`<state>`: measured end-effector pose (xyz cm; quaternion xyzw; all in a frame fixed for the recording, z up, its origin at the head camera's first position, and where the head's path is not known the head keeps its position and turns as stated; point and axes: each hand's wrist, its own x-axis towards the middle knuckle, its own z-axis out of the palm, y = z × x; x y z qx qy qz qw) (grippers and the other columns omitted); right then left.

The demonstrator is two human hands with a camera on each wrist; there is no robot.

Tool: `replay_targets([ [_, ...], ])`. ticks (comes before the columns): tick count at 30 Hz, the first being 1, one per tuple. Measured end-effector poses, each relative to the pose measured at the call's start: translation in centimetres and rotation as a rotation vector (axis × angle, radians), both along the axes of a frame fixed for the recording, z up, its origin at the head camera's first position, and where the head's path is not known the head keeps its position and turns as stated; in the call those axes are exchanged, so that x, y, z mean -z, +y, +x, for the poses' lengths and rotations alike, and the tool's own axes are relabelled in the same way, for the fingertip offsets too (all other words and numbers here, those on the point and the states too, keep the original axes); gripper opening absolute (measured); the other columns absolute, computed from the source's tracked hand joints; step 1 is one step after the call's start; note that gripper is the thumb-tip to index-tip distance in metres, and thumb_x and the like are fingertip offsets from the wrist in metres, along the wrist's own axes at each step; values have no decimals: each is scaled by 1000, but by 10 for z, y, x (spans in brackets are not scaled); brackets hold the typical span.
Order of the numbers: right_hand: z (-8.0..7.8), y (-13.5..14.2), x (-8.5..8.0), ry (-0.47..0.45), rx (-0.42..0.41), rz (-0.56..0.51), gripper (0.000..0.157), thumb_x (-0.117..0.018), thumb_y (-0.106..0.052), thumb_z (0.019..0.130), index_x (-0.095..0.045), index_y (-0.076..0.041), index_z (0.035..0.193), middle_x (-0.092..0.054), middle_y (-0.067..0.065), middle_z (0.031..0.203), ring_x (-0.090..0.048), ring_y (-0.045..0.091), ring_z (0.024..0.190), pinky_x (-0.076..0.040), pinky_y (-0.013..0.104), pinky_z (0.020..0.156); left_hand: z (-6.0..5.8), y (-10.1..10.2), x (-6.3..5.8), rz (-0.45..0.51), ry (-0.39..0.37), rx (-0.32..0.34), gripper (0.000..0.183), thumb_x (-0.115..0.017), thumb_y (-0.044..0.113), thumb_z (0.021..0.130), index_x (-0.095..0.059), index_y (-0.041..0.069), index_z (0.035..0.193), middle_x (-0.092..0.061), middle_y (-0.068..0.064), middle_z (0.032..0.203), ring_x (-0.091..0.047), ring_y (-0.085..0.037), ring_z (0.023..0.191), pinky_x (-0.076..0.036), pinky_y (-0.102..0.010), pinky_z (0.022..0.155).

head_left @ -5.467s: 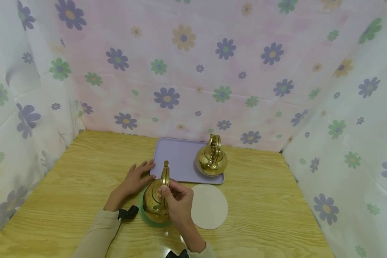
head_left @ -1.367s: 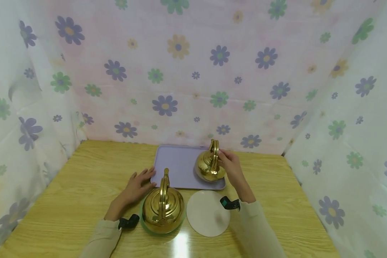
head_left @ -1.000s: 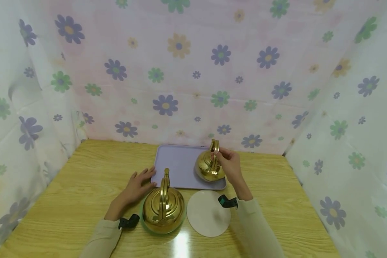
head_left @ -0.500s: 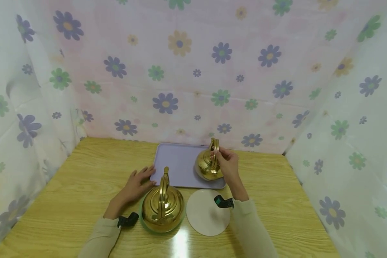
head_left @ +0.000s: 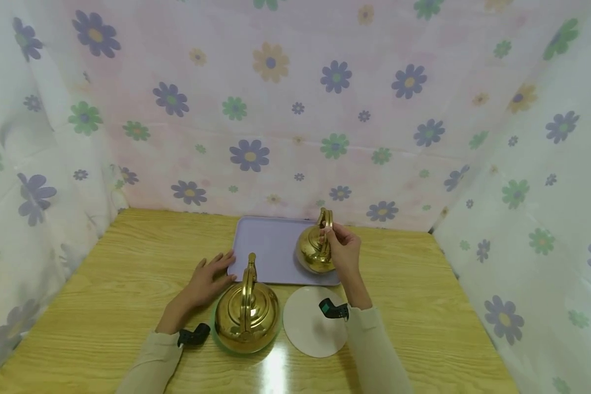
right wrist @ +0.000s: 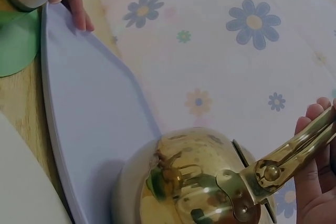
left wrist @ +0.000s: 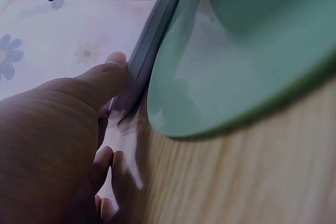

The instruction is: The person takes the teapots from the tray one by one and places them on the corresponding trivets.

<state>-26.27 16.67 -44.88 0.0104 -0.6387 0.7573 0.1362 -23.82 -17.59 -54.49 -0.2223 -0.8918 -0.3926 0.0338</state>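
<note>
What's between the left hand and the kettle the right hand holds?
Just a bare stretch of lavender tray between left hand and kettle, seen in the right wrist view.

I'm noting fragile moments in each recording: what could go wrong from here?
The rear kettle is held by its top handle in the right hand, so it might swing or tip if raised. The left hand touches the edge of the lavender tray; a push could shift it. The front kettle stands close to the tray, so the two kettles might knock together.
</note>
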Motion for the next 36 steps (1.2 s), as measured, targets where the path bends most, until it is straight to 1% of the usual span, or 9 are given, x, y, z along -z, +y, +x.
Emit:
replay_targets([
  [2, 1, -2, 1, 15, 8, 9, 29, -62, 0, 100, -63, 20, 121, -75, 19, 93, -71, 13, 72, -60, 21, 71, 0, -1, 0, -6, 1, -4, 54, -66, 17, 99, -50, -6, 145, -41, -21, 156, -30, -52, 146, -5, -74, 116],
  [8, 5, -3, 3, 48, 15, 17, 26, -60, 1, 100, -65, 19, 120, -73, 21, 94, -72, 18, 77, -60, 23, 73, -2, -2, 2, -26, 4, 2, 54, -65, 18, 100, -49, -6, 146, -40, -20, 157, -30, -52, 146, -5, -74, 116],
  [9, 6, -3, 4, 54, 14, 14, 26, -60, 2, 100, -64, 19, 119, -74, 19, 93, -72, 17, 77, -60, 22, 73, -3, -2, 3, -28, 4, 2, 54, -65, 18, 100, -49, -6, 146, -40, -20, 157, -30, -52, 146, -5, -74, 116],
  [12, 7, -3, 5, 66, 15, 2, 26, -60, 3, 100, -64, 19, 119, -74, 21, 94, -71, 17, 76, -60, 23, 72, -4, -2, 4, -32, 1, 1, 54, -65, 19, 100, -49, -6, 146, -40, -20, 157, -30, -52, 146, -5, -74, 116],
  [16, 10, -4, 5, 78, 36, 19, 26, -60, 2, 100, -65, 19, 118, -73, 24, 95, -70, 15, 76, -59, 22, 71, -4, -3, 3, -33, -2, -4, 54, -65, 19, 100, -49, -5, 146, -40, -20, 158, -30, -51, 147, -5, -74, 116],
  [24, 19, -2, 13, 135, 57, 16, 25, -62, 3, 98, -65, 20, 116, -76, 10, 89, -69, 13, 76, -58, 20, 72, -2, -3, 2, -20, -9, -4, 54, -65, 19, 100, -49, -5, 146, -40, -19, 158, -30, -51, 147, -4, -73, 117],
  [27, 22, 0, 16, 153, 55, 22, 26, -63, 3, 98, -65, 18, 119, -76, 11, 91, -71, 14, 77, -58, 19, 73, -2, -3, 2, -22, -6, -4, 54, -65, 19, 100, -49, -5, 146, -40, -20, 157, -30, -51, 147, -5, -73, 117],
  [31, 25, 1, 19, 179, 35, -1, 29, -63, 3, 98, -64, 17, 123, -77, 12, 92, -71, 14, 76, -59, 21, 73, -3, -3, 2, -24, -9, -2, 55, -65, 20, 100, -49, -5, 146, -40, -20, 157, -30, -50, 147, -4, -73, 117],
  [36, 24, 1, 19, 201, 11, -18, 31, -62, 4, 98, -60, 20, 125, -77, 7, 91, -71, 12, 76, -59, 20, 74, -3, -3, 1, -30, -5, -1, 55, -64, 20, 100, -48, -6, 146, -40, -21, 157, -29, -51, 147, -4, -73, 117],
])
